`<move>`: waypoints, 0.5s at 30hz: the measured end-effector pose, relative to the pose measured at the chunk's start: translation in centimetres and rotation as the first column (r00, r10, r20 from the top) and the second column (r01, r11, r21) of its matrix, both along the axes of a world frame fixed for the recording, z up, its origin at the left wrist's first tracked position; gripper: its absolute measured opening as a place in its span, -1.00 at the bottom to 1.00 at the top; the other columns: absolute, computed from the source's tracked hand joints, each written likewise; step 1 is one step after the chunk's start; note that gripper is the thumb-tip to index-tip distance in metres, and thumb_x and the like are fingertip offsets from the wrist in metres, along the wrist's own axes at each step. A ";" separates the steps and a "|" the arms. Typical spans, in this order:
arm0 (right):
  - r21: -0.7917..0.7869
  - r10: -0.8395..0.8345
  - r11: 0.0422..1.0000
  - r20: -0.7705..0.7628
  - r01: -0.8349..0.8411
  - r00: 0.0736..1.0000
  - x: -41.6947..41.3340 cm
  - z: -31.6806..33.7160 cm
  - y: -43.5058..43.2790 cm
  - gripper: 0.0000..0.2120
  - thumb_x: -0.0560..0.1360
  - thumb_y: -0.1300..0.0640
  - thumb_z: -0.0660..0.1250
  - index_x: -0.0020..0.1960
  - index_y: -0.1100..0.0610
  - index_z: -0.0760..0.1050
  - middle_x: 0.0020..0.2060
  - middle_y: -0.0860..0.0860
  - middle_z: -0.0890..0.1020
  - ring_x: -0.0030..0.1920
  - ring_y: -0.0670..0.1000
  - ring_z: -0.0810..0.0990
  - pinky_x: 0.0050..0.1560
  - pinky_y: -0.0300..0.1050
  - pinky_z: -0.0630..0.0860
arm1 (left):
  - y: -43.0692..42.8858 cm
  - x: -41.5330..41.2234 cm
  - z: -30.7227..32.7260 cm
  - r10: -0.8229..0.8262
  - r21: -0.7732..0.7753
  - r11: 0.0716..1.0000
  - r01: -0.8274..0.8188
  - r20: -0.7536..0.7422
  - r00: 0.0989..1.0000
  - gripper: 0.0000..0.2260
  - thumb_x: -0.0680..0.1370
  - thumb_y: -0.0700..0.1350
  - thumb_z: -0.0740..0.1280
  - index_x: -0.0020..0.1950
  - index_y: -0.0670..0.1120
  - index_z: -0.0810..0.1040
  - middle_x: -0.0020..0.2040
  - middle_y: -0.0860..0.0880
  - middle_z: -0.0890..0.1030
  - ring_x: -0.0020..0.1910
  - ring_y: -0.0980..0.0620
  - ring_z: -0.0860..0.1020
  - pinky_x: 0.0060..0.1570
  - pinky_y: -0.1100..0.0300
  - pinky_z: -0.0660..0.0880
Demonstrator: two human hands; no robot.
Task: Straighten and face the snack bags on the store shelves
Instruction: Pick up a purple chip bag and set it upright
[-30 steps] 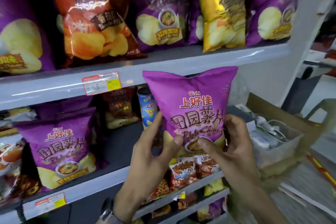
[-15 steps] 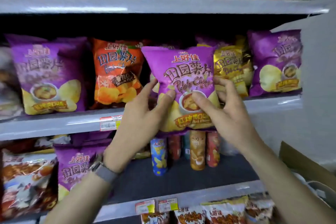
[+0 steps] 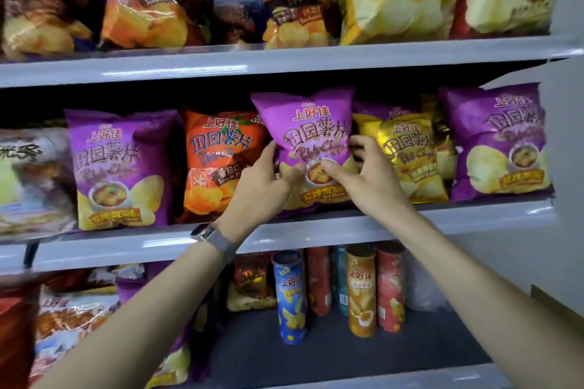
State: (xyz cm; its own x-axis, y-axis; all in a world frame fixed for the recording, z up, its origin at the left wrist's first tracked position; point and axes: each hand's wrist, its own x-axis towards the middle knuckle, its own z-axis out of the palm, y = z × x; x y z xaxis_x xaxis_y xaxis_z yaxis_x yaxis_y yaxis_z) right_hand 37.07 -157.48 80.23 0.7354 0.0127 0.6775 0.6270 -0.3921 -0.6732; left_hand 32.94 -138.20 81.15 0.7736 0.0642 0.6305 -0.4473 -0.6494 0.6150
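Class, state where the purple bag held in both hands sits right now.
Head view, centre: the purple bag is on the middle shelf, between the orange bag and the gold bag.

The middle bag [image 3: 311,142] is purple with yellow chips. Left of it, an orange bag [image 3: 218,164]; right, a gold bag [image 3: 410,158]. The shelf [image 3: 347,230] is grey.

Probably a shop: shelves [image 3: 316,55] of faced snack bags [image 3: 120,167].
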 end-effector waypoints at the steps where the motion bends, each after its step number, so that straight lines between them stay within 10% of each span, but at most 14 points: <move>1: -0.007 0.003 1.000 -0.023 -0.003 1.000 0.0 -0.3 0.0 -0.36 0.49 -0.17 0.50 0.44 -0.02 0.34 0.20 -0.13 0.54 0.24 -0.04 0.57 0.29 0.06 0.54 | 0.0 -0.3 -0.2 0.009 0.031 0.999 -0.009 -0.015 1.000 -0.57 0.65 0.15 0.35 0.51 0.14 0.42 0.06 0.09 0.74 0.01 0.04 0.71 0.16 -0.02 0.61; 15: -0.276 -0.009 0.960 -0.156 -0.035 0.988 -1.5 -1.7 -1.8 -0.31 0.59 -0.22 0.34 0.59 0.01 0.17 0.31 -0.10 0.50 0.38 0.02 0.46 0.14 -0.15 0.31 | 0.1 -3.2 -1.4 0.104 0.296 0.953 -0.060 -0.138 0.985 -0.68 0.70 0.17 0.22 0.37 0.05 0.46 -0.19 0.02 0.64 -0.18 0.02 0.59 -0.23 0.13 0.42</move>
State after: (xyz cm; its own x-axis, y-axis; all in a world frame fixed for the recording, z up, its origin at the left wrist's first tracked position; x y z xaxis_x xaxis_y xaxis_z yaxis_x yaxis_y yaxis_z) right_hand 35.58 -159.25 78.52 0.8293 0.1940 0.5240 0.5301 -0.5697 -0.6281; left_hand 29.71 -138.13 79.77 0.8605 -0.0368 0.5081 -0.3020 -0.8401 0.4505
